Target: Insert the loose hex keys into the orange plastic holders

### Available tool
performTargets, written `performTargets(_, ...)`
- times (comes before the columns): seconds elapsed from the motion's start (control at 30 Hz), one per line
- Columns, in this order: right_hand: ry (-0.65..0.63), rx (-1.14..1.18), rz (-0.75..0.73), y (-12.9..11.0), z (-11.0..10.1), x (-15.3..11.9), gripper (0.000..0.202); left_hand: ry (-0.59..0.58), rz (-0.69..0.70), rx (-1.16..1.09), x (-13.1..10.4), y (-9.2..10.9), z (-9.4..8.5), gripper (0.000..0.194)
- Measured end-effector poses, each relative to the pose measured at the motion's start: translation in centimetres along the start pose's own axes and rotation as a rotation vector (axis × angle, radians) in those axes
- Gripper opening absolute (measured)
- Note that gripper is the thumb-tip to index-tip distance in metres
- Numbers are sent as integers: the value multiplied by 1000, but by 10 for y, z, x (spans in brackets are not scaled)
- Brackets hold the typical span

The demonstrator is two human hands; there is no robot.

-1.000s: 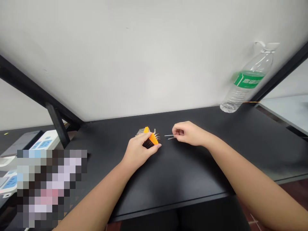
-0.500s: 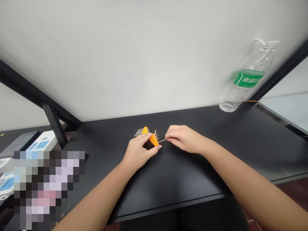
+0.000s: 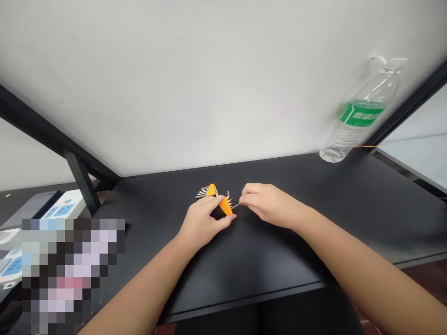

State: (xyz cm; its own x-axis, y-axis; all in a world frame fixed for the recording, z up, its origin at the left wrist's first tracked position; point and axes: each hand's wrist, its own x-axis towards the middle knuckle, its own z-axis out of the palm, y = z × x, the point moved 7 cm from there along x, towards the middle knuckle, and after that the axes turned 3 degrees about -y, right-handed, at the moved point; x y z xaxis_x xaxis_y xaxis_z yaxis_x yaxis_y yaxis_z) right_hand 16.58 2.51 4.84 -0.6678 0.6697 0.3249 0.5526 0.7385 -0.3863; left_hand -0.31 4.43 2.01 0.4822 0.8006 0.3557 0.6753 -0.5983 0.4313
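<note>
An orange holder (image 3: 227, 206) carrying several metal hex keys (image 3: 202, 191) is gripped by my left hand (image 3: 202, 218), the thumb along its near end and the fingers over its top. The keys' long shafts stick out to the left, their short bent ends to the right. My right hand (image 3: 263, 202) pinches the right end of one thin hex key (image 3: 236, 205), whose other end meets the orange holder. Its tip is hidden between my right fingers.
A clear plastic bottle (image 3: 363, 114) with a green label stands against the white wall at the back right of the black table (image 3: 265, 270). White power strips (image 3: 64, 209) lie at the left, beside a blurred-out patch. Black frame bars rise on both sides.
The visible stretch of the thin hex key between the holder and my right hand is a little shorter. My left hand and the holder have tilted slightly; the view has shifted a bit.
</note>
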Motion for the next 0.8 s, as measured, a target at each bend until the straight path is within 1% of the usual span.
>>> performTargets(0.1,-48,-31,-39,-9,12,3,28,-38,25,23,0,6,3,26)
performTargets(0.17,-67,19,-48,-12,19,5,28,-60,31,31,0,9,4,24)
performTargets(0.2,-56,71,-46,-12,19,6,27,-67,23,31,0,8,4,23)
performTargets(0.23,-28,134,-43,-12,18,6,26,-67,10,29,-1,7,4,22)
performTargets(0.3,73,240,-24,-7,8,5,24,-48,-12,28,-1,3,2,24)
performTargets(0.33,129,243,-11,-4,2,4,28,-31,-13,34,-1,1,1,27)
performTargets(0.37,175,199,-1,-1,-4,3,38,-11,-7,43,-1,-1,-1,29)
performTargets(0.4,206,114,2,0,-9,2,52,9,5,52,-1,-2,-2,31)
performTargets(0.47,227,-102,-18,-2,-15,2,79,30,29,65,-2,-3,-4,32)
performTargets(0.5,225,-197,-34,-5,-15,2,87,40,38,65,-2,-3,-5,32)
performTargets(0.57,220,-326,-64,-12,-13,4,93,56,48,57,-3,-3,-6,36)
performTargets(0.63,208,-399,-83,-20,-8,5,93,57,44,47,-3,-4,-6,41)
performTargets(0.8,163,-465,-94,-33,3,8,88,42,16,28,-3,-6,-5,42)
